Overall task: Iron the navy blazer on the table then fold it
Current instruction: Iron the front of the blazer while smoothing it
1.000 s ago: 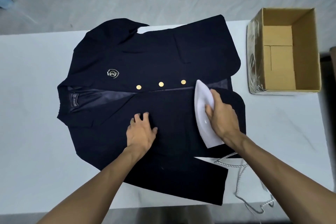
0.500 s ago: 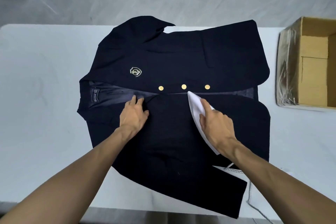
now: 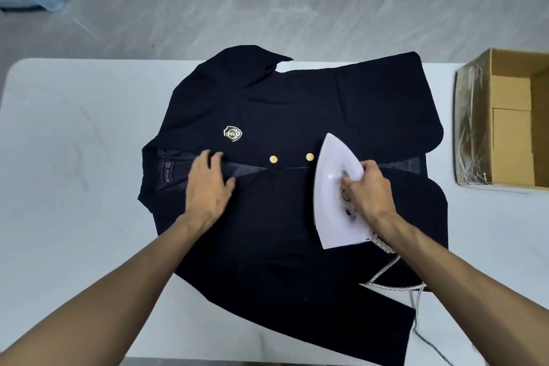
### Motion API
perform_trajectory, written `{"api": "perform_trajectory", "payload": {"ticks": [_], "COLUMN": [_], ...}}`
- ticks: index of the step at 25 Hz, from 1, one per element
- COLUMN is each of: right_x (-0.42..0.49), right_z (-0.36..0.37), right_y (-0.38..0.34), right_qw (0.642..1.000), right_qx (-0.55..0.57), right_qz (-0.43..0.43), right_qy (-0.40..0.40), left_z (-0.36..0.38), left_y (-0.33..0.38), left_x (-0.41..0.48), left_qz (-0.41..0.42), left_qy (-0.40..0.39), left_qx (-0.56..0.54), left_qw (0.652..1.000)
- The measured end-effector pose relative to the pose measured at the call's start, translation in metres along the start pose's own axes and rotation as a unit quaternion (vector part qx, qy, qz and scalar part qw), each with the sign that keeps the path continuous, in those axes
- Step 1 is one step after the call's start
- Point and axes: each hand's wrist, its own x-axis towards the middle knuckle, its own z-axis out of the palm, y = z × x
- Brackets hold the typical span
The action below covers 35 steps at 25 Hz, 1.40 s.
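Note:
The navy blazer lies spread front-up across the white table, collar to the left, with a gold crest and gold buttons along its front edge. My left hand presses flat on the front panel near the lapel and the exposed lining. My right hand grips the handle of the white iron, which rests on the blazer with its tip over the button line, hiding one button. The iron's cord trails off toward the near right edge.
An open cardboard box, partly wrapped in clear film, stands on the table at the far right. Grey floor lies beyond the table's far edge, with a blue frame at the top left.
The iron slid away from me, and its tip now covers the right-hand button. My left hand moved left toward the collar, staying flat on the fabric.

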Motion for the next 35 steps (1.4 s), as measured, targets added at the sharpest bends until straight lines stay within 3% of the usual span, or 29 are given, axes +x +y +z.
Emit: {"api": "perform_trajectory", "payload": {"ticks": [4,6,8,12,16,21,26,30,33,34,35], "right_x": [0.003,0.006,0.01,0.02,0.025,0.022,0.02,0.019,0.017,0.016,0.016], "right_z": [-0.001,0.0,0.003,0.007,-0.009,-0.028,-0.028,-0.019,-0.006,-0.002,0.002], "right_y": [0.006,0.006,0.003,0.0,0.002,0.001,-0.004,-0.012,-0.012,-0.012,-0.01], "right_qw": [0.996,0.995,0.996,0.996,0.997,0.996,0.996,0.996,0.989,0.985,0.98], "right_qx": [-0.08,-0.084,-0.074,-0.056,-0.04,-0.054,-0.062,-0.075,-0.125,-0.152,-0.179], "right_qz": [-0.033,-0.043,-0.052,-0.054,-0.043,-0.046,-0.058,-0.044,-0.052,-0.062,-0.071], "right_qy": [0.019,0.024,0.023,0.032,0.053,0.061,0.029,-0.024,-0.054,-0.058,-0.058], "left_z": [0.015,0.01,0.003,0.022,0.044,0.047,0.04,0.024,0.007,0.003,0.0], "left_y": [0.026,0.029,0.03,0.059,0.074,0.071,0.046,0.032,0.02,0.02,0.022], "left_x": [0.005,0.017,0.034,0.042,0.033,0.022,-0.018,-0.056,-0.046,-0.037,-0.022], "left_qz": [0.043,0.041,0.083,0.181,0.171,0.2,0.307,0.311,0.226,0.186,0.146], "left_qy": [-0.044,-0.033,-0.043,-0.162,-0.118,-0.087,-0.204,-0.345,-0.415,-0.379,-0.292], "left_qx": [0.028,0.025,0.088,0.268,0.315,0.288,0.29,0.247,0.121,0.059,-0.01], "left_qw": [0.998,0.998,0.992,0.932,0.926,0.933,0.883,0.85,0.873,0.904,0.945]}}
